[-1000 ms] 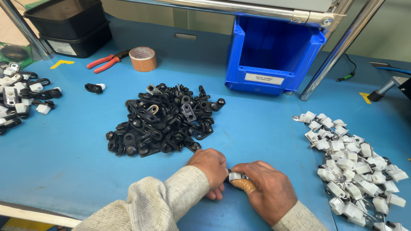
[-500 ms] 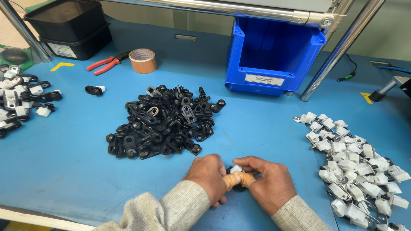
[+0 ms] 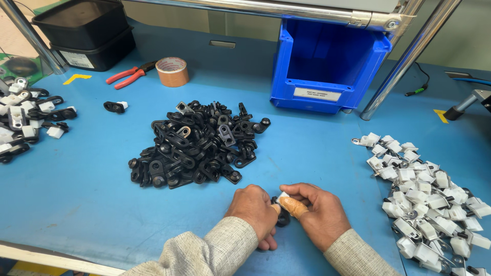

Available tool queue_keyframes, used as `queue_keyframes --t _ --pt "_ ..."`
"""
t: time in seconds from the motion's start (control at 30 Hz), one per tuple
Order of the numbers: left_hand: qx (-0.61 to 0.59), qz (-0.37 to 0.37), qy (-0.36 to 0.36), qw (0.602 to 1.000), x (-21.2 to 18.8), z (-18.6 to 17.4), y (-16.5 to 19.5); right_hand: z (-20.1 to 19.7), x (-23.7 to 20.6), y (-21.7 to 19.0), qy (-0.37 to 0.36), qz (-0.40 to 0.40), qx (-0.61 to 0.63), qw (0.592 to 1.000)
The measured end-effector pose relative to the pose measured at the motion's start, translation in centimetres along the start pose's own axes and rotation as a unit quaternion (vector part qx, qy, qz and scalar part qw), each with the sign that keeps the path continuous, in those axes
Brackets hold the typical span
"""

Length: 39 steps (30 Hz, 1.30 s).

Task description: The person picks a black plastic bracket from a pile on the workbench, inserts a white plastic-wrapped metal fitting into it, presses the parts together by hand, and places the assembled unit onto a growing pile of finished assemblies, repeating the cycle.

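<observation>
While pinched between both hands (image 3: 280, 208), black-and-white clip (image 3: 282, 204), long axis roughly upright, white end up.

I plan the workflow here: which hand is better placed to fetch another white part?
Probably the right hand: the white parts pile lies on its side, while the left hand sits nearer the black clips pile.

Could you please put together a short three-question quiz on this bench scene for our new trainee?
1. True or false: the blue bin is full of parts.
2. Which pile lies nearer the right hand: A) black parts pile, B) white parts pile?
3. What tool lies beside the tape roll?

Key:
1. False; no parts show inside.
2. A.
3. Red-handled pliers.
</observation>
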<state>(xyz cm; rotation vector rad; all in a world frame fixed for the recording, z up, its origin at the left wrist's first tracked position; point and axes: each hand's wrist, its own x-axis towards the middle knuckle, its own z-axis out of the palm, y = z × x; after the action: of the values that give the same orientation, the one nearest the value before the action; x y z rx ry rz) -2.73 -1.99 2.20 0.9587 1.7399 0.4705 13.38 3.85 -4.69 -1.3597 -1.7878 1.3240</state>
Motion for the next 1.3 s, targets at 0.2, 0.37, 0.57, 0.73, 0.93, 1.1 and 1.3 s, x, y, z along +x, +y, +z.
queue_keyframes --t 0.2,0.37,0.57,0.73,0.93,1.1,1.3 --pt "0.050 0.005 0.041 0.998 0.3 0.3 0.1 0.7 -0.7 -0.4 0.029 -0.064 -0.015 0.997" --pt "0.190 0.138 0.134 0.963 0.2 0.9 -0.8 0.7 -1.7 -1.3 0.058 -0.023 -0.148 0.987" --pt "-0.120 0.023 0.041 0.992 0.2 0.5 -1.5 0.2 -1.9 -1.6 0.052 -0.061 -0.063 0.995" --pt "-0.123 0.026 0.022 0.992 0.6 0.3 -2.2 0.2 -1.8 -1.4 0.055 -0.031 -0.082 0.995" --pt "-0.210 0.048 -0.031 0.976 2.3 0.6 -3.0 -0.3 -2.0 -1.7 0.048 -0.095 -0.072 0.992" --pt "-0.268 0.100 -0.036 0.958 3.2 0.5 -3.7 -1.0 -2.5 -2.7 0.054 -0.111 -0.092 0.988" --pt "-0.222 0.214 0.034 0.951 2.6 1.0 -4.2 -1.1 -2.5 -2.7 0.052 -0.083 -0.074 0.992"
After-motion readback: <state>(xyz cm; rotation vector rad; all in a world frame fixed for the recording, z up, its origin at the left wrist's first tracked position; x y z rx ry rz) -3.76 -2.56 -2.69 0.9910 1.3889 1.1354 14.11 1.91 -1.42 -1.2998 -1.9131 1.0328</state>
